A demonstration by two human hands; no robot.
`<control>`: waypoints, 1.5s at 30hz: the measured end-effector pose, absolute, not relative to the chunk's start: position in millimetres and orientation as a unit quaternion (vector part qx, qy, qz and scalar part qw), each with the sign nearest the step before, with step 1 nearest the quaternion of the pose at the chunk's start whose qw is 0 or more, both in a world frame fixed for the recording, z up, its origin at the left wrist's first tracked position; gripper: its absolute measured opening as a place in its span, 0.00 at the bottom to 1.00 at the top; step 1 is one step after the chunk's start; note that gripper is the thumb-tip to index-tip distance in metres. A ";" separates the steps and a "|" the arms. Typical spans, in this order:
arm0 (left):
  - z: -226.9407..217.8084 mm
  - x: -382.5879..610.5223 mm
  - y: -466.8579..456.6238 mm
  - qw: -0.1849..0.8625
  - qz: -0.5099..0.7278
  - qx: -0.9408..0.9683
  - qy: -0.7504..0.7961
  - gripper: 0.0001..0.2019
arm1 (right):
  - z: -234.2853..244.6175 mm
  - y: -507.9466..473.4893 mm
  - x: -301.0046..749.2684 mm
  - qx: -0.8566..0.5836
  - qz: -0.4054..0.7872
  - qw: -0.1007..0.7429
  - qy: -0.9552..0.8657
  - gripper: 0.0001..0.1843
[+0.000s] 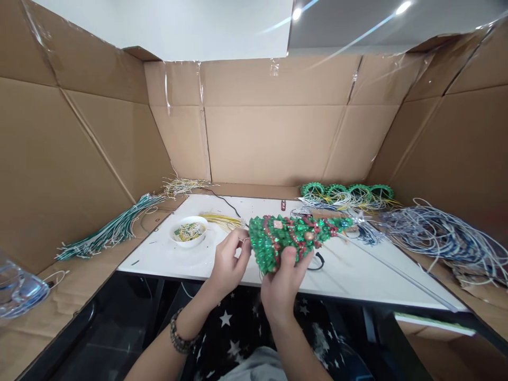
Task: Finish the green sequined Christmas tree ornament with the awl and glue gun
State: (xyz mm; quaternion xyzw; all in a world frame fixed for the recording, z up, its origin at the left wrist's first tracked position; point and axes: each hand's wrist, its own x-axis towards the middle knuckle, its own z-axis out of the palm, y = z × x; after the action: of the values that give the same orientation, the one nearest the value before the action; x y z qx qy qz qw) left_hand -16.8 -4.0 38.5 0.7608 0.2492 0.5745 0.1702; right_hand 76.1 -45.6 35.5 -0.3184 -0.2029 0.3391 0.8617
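A small beaded Christmas tree (273, 241) lies sideways in the air above the table, its wide base to the left and its silver-topped tip to the right. Green beads cover it, with red garlands, a gold ball and a pinkish square on them. My right hand (283, 283) is closed around its lower side, thumb on the front. At the base, my left hand (230, 259) is pinched at the tree's edge on what looks like a thin wire, mostly hidden by the fingers. A dark beaded bracelet (181, 333) circles my left wrist.
On the white table (159, 259) stand a white bowl (190, 243) of small bits and some yellow wires (222, 219). Green beaded rings (337, 191) sit at the back right. Wire bundles lie left (115, 227) and right (448, 233). Cardboard walls (270, 137) surround the table.
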 end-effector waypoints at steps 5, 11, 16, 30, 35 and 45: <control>32.9 -15.8 -4.3 0.201 0.597 0.758 0.169 0.08 | 47.7 -45.2 88.1 -0.268 0.373 0.865 -0.204 0.36; 26.1 -6.3 -5.5 0.374 0.628 0.680 0.055 0.08 | 46.1 -43.0 86.9 -0.251 0.449 0.838 -0.181 0.36; 32.4 1.1 -3.7 0.534 0.625 0.567 0.047 0.12 | 44.9 -42.0 86.4 -0.251 0.449 0.836 -0.193 0.34; 35.7 -9.7 -5.7 0.435 0.595 0.625 0.257 0.17 | 37.0 -46.0 78.3 -0.288 0.371 0.846 -0.254 0.47; 34.1 -11.2 -6.5 0.331 0.578 0.695 0.271 0.10 | 24.2 -44.0 84.0 -0.344 0.302 0.840 -0.290 0.53; 27.2 -12.4 -6.3 0.328 0.606 0.673 0.269 0.05 | 34.6 -56.6 82.3 -0.323 0.219 0.832 -0.393 0.51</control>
State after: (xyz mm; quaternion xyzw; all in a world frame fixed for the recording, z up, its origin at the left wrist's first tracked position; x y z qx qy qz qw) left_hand -12.4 -6.3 27.2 0.6733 0.2693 0.6058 0.3275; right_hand 82.3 -56.6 34.6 -0.3231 -0.3933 0.2190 0.8325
